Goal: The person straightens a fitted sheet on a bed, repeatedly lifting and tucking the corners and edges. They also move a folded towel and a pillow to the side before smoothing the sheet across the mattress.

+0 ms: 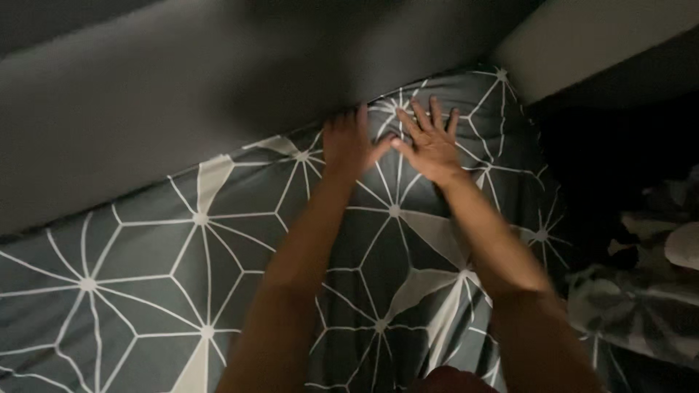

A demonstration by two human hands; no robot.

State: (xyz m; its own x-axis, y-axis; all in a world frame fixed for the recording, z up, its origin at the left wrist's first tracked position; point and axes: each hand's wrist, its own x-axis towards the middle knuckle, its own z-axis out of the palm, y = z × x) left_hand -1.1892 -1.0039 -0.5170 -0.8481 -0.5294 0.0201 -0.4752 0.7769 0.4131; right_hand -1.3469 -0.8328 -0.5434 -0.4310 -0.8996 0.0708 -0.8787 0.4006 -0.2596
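A dark grey bed sheet (pixel 145 276) with a white geometric line pattern covers the mattress. Both my arms reach out to its far corner. My left hand (pixel 348 144) lies flat on the sheet, fingers pointing at the grey headboard (pixel 182 94), fingertips at the seam where sheet meets headboard. My right hand (pixel 429 142) rests beside it, fingers spread, palm down on the sheet near the mattress corner. The thumbs nearly touch. Neither hand holds anything.
The padded grey headboard runs diagonally along the top. A pale wall strip (pixel 582 36) shows at the upper right. To the right of the bed, a dark gap holds crumpled patterned fabric (pixel 641 306) and a pale object (pixel 684 244).
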